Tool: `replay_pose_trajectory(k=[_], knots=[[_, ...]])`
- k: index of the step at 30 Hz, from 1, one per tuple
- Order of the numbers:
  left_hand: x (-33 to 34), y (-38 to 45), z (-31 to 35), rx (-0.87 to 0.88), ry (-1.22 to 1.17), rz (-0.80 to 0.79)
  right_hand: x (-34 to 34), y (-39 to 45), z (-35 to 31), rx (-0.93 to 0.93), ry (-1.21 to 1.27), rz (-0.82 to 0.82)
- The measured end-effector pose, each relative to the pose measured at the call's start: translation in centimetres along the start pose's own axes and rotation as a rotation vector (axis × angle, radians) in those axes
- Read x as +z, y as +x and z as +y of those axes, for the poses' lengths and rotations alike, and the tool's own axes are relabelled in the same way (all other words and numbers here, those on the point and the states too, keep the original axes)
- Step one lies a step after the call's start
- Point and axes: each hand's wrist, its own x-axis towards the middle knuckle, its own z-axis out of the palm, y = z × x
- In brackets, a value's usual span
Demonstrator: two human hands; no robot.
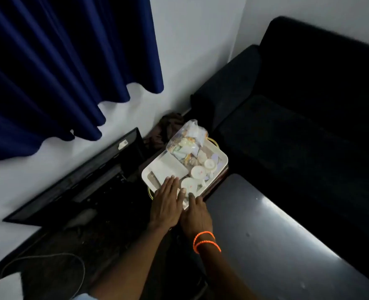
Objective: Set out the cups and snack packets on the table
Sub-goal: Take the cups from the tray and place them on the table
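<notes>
A white tray [155, 167] sits on a low stand beside the sofa. On it stand three white cups: one nearest me [189, 184], one in the middle [198, 171] and a small one behind [210, 163]. A clear plastic bag of snack packets [186, 142] leans at the tray's far end. My left hand [166, 202] lies flat over the tray's near edge, fingers together and stretched out. My right hand [195, 213], with orange bands on the wrist, rests beside it at the tray's near corner, fingers extended. Neither hand holds anything that I can see.
A grey table [276, 234] lies to the right of the tray. A black sofa [298, 126] stands behind it. A dark monitor [88, 180] leans on the wall at left, a brown cloth [168, 126] lies behind the tray, and a cable [49, 256] runs over the floor.
</notes>
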Motion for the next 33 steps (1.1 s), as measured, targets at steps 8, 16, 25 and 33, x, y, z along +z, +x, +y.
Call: replay_pose_trajectory(k=[8, 16, 25, 33], knots=[[4.6, 3.4, -6.3, -0.099, 0.019, -0.088, 6.9, 3.0, 1.7, 0.222, 0.278, -0.078], [5.5, 6.5, -6.7, -0.303, -0.218, -0.109, 8.0, 5.1, 2.0, 0.297, 0.547, 0.009], [5.1, 2.9, -6.0, -0.520, -0.629, 0.058, 6.6, 3.8, 2.7, 0.384, 0.863, 0.140], [6.6, -1.0, -4.3, -0.549, -0.877, -0.200, 5.2, -0.8, 8.0, 0.443, 1.082, 0.153]])
